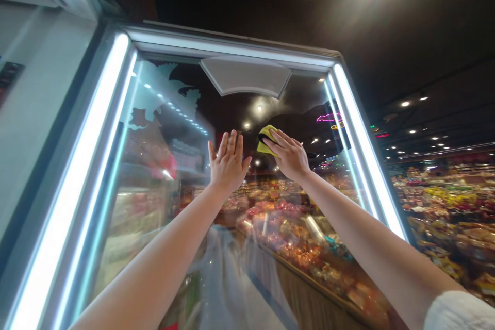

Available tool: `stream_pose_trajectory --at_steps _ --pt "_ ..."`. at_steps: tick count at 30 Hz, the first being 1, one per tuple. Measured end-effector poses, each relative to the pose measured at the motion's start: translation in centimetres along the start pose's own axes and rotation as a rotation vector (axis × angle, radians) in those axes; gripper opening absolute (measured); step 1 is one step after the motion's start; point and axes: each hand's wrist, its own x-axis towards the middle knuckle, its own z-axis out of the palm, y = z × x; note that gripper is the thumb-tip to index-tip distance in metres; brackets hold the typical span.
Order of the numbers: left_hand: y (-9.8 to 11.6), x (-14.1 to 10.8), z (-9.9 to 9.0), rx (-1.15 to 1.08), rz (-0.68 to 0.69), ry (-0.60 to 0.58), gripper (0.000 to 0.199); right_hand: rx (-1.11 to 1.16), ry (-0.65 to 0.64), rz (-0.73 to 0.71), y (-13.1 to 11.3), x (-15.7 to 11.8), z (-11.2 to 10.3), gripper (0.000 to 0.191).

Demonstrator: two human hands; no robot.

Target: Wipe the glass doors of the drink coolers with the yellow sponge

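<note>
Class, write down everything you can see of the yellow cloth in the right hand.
The yellow cloth looks soft, like fabric, slightly greenish, with a dark area beside the fingertips. It is bunched under the fingers of the right hand, its left part sticking out beyond them. It is held up at the shiny glass; whether it touches is hard to tell.

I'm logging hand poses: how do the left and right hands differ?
The left hand holds nothing, while the right hand holds a yellow cloth. The left hand's fingers are spread and point upward; the right hand's lie closer together and slant left. Both hands are ungloved and raised before the glass.
</note>
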Motion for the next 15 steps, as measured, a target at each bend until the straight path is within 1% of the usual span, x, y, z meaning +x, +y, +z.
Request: stream_pose_trajectory --at_steps 1,2,3,4,5,7,9,10,11,12,14,15 --pt "-0.3 -0.2 0.0 -0.004 0.002 0.003 0.066 -0.002 0.002 -0.005 0.3 -1.2 -0.2 0.050" --pt "-0.6 -0.3 -0.1 -0.006 0.007 0.005 0.066 -0.008 0.014 0.021 0.6 -2.0 -0.2 0.048" --pt "-1.0 -0.4 -0.2 -0.007 0.014 0.007 0.066 -0.018 0.031 0.070 0.8 -2.3 -0.2 0.047" --pt "-1.4 -0.4 -0.2 -0.006 0.021 0.011 0.066 -0.028 0.052 0.133 0.8 -2.0 0.0 0.047" --pt "-1.7 -0.4 -0.3 -0.004 0.024 0.017 0.066 -0.036 0.073 0.201 0.6 -1.2 0.2 0.047" --pt "-2.3 -0.5 -0.4 0.005 0.021 0.033 0.065 -0.042 0.110 0.317 -0.6 1.6 0.8 0.049" --pt "-2.7 -0.6 -0.5 0.016 0.015 0.047 0.065 -0.035 0.118 0.352 -2.6 4.2 1.3 0.050" --pt "-2.9 -0.7 -0.6 0.021 0.014 0.052 0.065 -0.027 0.107 0.323 -3.6 4.9 1.4 0.050" --pt "-3.1 -0.9 -0.7 0.022 0.012 0.056 0.065 -0.017 0.086 0.266 -4.5 5.1 1.4 0.050" --pt "-3.3 -1.1 -0.8 0.021 0.011 0.061 0.065 -0.005 0.062 0.192 -5.2 4.7 1.2 0.050" --pt "-3.9 -1.6 -1.0 0.013 0.003 0.070 0.065 0.019 0.019 0.050 -5.7 2.7 0.8 0.051" --pt "-4.2 -1.8 -1.1 0.008 0.000 0.073 0.064 0.025 0.006 0.007 -5.5 1.4 0.6 0.052"
